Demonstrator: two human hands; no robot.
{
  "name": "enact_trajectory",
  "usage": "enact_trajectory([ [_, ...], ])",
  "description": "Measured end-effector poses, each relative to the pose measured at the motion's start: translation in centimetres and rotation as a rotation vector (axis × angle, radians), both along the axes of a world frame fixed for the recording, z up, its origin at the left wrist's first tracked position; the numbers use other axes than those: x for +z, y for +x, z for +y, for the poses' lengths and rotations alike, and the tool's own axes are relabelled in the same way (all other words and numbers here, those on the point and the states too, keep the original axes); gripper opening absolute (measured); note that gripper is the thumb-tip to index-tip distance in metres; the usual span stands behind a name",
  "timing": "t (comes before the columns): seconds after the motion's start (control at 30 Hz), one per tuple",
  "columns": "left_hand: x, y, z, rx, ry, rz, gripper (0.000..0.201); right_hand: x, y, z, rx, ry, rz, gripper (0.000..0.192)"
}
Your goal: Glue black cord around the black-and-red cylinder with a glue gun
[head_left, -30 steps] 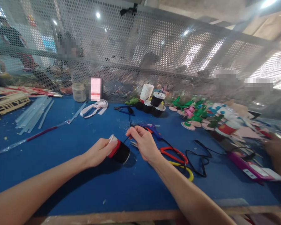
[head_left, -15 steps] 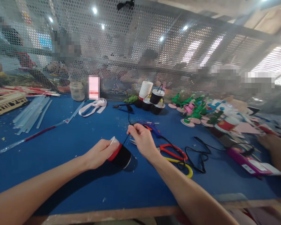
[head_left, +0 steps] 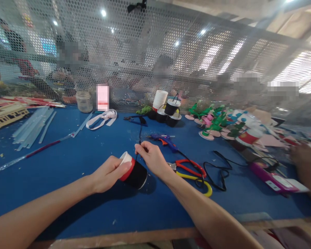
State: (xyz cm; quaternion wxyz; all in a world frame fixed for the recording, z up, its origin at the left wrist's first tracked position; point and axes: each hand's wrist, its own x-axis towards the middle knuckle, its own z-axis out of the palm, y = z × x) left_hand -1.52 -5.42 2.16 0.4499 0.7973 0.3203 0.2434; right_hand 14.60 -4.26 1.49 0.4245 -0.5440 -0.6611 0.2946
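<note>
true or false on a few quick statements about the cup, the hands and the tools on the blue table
1. The left hand holds a black paper cup with a red band lying tilted. True.
2. The right hand pinches a thin black string. True.
3. The red and yellow scissors are in the right hand. False: they lie on the blue table beside it.
4. The blue glue gun lies left of the cup. False: it lies beyond the right hand.

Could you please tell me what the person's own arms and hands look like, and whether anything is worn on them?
Both forearms are bare up to the picture's edge: no sleeves, gloves, watch or bracelets show. The left hand and right hand carry no visible rings or markings.
</note>
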Motion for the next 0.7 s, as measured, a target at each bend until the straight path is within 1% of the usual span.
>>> enact_trajectory([
  [0.23,0.14,-0.06,-0.17,-0.026,0.086,-0.035,0.036,-0.04,-0.37,-0.08,0.067,-0.036,-0.023,0.027],
  [0.47,-0.18,-0.23,-0.05,-0.024,0.1,-0.031,0.036,0.33,-0.46,-0.26,0.07,-0.061,-0.04,0.026],
  [0.7,-0.13,-0.21,-0.04,-0.033,0.131,-0.04,0.036,0.14,-0.46,-0.11,0.085,-0.062,-0.065,0.027],
])
